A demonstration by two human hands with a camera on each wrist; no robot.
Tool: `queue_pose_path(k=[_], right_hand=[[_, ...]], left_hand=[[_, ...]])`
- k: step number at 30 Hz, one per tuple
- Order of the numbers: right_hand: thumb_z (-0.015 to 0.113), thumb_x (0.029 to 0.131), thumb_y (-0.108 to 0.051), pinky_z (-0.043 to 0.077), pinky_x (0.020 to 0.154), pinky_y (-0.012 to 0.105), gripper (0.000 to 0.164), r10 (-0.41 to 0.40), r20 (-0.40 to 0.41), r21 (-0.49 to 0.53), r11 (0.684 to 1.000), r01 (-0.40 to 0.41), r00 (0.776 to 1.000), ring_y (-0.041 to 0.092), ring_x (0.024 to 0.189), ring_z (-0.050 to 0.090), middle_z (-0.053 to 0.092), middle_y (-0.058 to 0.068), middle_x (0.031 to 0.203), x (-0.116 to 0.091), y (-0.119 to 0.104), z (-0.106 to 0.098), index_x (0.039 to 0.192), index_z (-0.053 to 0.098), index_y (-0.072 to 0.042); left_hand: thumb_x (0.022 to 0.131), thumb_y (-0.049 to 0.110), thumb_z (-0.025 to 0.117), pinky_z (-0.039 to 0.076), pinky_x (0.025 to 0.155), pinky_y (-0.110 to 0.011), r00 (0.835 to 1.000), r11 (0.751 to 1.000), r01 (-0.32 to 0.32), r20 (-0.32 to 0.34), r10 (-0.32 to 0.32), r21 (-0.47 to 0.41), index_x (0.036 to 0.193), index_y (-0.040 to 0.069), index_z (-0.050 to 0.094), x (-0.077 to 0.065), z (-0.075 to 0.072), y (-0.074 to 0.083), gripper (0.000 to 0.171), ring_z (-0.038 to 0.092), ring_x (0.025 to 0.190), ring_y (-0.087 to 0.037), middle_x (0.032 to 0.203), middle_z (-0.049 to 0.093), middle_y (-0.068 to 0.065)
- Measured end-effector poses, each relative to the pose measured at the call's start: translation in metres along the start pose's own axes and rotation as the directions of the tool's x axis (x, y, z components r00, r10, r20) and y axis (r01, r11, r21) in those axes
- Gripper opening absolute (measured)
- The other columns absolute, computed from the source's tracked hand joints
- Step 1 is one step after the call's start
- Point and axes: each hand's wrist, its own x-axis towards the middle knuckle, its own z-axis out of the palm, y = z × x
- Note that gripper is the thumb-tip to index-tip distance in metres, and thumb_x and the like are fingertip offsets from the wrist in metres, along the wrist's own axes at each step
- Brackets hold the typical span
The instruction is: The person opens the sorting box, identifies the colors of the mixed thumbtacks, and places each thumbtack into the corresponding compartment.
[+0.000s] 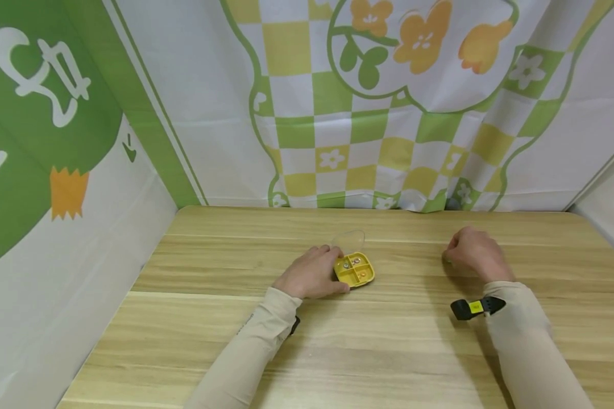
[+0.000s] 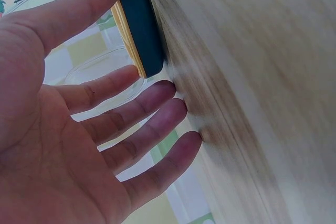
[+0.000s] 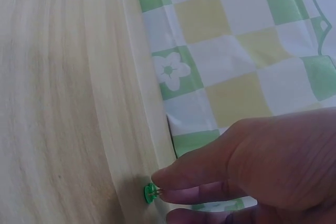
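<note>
My left hand (image 1: 312,274) holds a small yellow four-compartment pill box (image 1: 347,277) on the table, thumb at its near corner and index finger at its far side. In the left wrist view its dark green base (image 2: 142,27) shows, and the other fingertips touch the tabletop. The clear lid (image 1: 352,241) stands open at the back. Small shiny pieces lie in three compartments. Farther right, my right hand (image 1: 477,251) pinches a small round green piece with a thin metal pin (image 3: 150,193) between thumb and finger, close over the tabletop.
The wooden table (image 1: 389,352) runs back to a hanging cloth (image 1: 297,133) with green and yellow checks. A green and white printed cloth (image 1: 36,142) hangs along the left side. A small dark round thing (image 1: 452,203) shows at the back edge.
</note>
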Motion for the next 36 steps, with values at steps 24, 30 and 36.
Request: queue_pose_path(k=[24, 30, 36], right_hand=[[0.045, 0.071, -0.01, 0.025, 0.047, 0.03, 0.016, 0.022, -0.012, -0.018, 1.0, -0.022, 1.0, 0.017, 0.055, 0.033, 0.033, -0.003, 0.054, -0.0012, -0.0026, 0.0041, 0.055, 0.044, -0.016], [0.044, 0.071, -0.01, 0.025, 0.048, 0.03, 0.016, 0.029, -0.008, -0.019, 0.999, -0.029, 1.0, 0.017, 0.055, 0.033, 0.032, -0.003, 0.055, -0.0007, -0.0034, 0.0049, 0.056, 0.044, -0.015], [0.043, 0.071, -0.009, 0.025, 0.048, 0.03, 0.017, 0.024, -0.017, -0.018, 1.0, -0.025, 1.0, 0.016, 0.054, 0.031, 0.029, -0.003, 0.054, -0.0008, -0.0033, 0.0059, 0.055, 0.042, -0.016]], left_hand=[[0.076, 0.049, 0.068, 0.039, 0.092, -0.033, 1.0, 1.0, 0.004, -0.005, -0.004, -0.003, 0.127, 0.01, 0.049, 0.0, 0.0001, 0.0009, 0.066, 0.05, 0.107, -0.02, 0.117, 0.054, -0.005], [0.076, 0.048, 0.068, 0.039, 0.091, -0.032, 1.0, 1.0, 0.003, -0.004, -0.003, -0.004, 0.127, 0.01, 0.049, -0.0002, -0.0005, 0.0009, 0.066, 0.05, 0.104, -0.019, 0.115, 0.054, -0.004], [0.076, 0.048, 0.068, 0.039, 0.091, -0.032, 1.0, 1.0, 0.001, -0.006, -0.001, -0.003, 0.126, 0.01, 0.049, 0.0001, -0.0001, 0.0007, 0.066, 0.05, 0.105, -0.019, 0.115, 0.054, -0.004]])
